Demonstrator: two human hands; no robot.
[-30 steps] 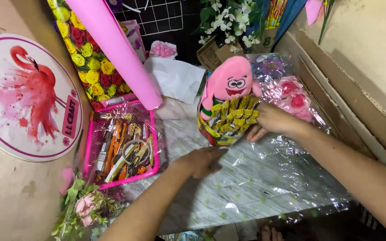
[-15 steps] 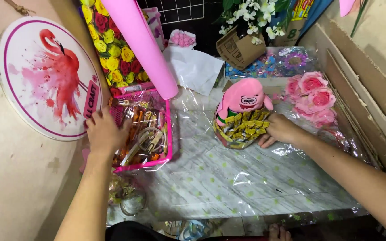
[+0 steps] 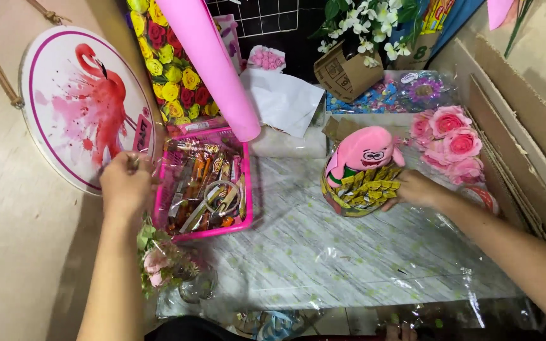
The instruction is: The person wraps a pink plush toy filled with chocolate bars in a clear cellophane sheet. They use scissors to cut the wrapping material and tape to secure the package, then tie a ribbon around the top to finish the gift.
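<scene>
Left hand (image 3: 124,184) sits at the left rim of the pink tray (image 3: 160,202), fingers curled in & pinched on something small and thin near the rim, too small to tell what; can't tell if it's a tool or a strip of film. Tray holds a jumble of pens, markers, scissors & a tape ring (image 3: 220,194), all lying loose inside. Right hand (image 3: 412,188) is pressed vs. the right side of the candy bouquet (image 3: 358,192), fingers closed round its gold-wrapped sweets, steadying it upright. A pink plush toy (image 3: 361,151) sticks out the top of the bouquet, touching the sweets. Bouquet stands on a clear cellophane sheet (image 3: 349,265) w/ pale green dots, spread flat over the work surface btw. both arms. Just right of the bouquet, pink paper roses (image 3: 447,136) lie in a cluster, near the right wrist but apart from it. A thick pink paper roll (image 3: 213,63) leans diagonally above the tray, its lower end just beside a crumpled white paper (image 3: 282,101). Behind the roll, a panel of yellow & red roses (image 3: 165,69). Far left, a round flamingo sign (image 3: 83,107) leans beside the left hand. Below the left forearm, a small bunch of faded flowers (image 3: 159,259) next to a glass jar (image 3: 198,287).
</scene>
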